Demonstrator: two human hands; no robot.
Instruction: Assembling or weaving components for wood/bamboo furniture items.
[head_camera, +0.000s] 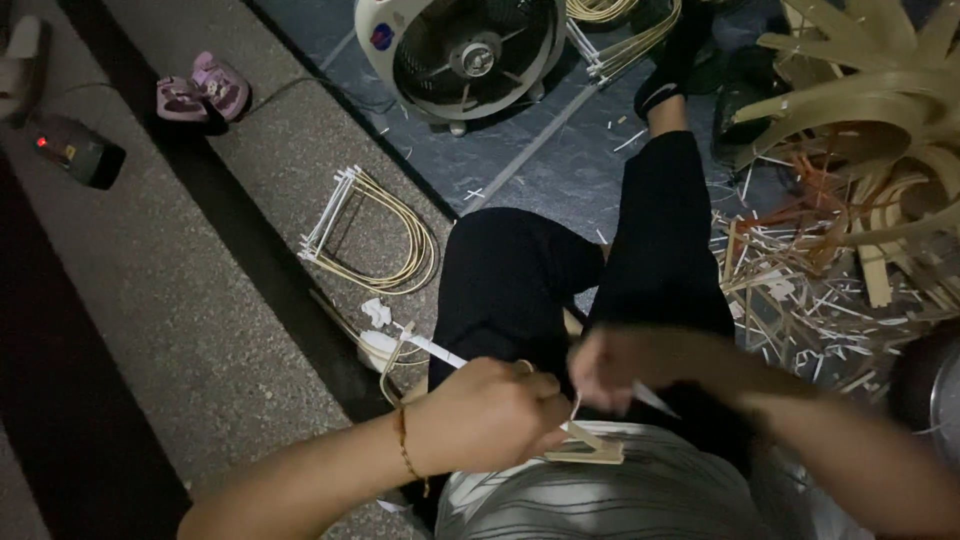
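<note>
While the left hand (487, 415) clamps a bent bamboo strip (585, 450) steady over the lap, the right hand (612, 368), at three o'clock, pinches white binding (440, 352) taut.

Dim, grainy view; weak light from twelve o'clock, deep shadow toward nine, right hand (612, 368) motion-blurred.

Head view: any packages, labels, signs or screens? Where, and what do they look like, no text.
Round red-and-blue sticker: on the white housing of the floor fan, top centre, left of the dark grille.
Small dark box-shaped device with a glowing red indicator light: far left on the grey concrete ledge; no screen visible.
No packages or signs visible.
</note>
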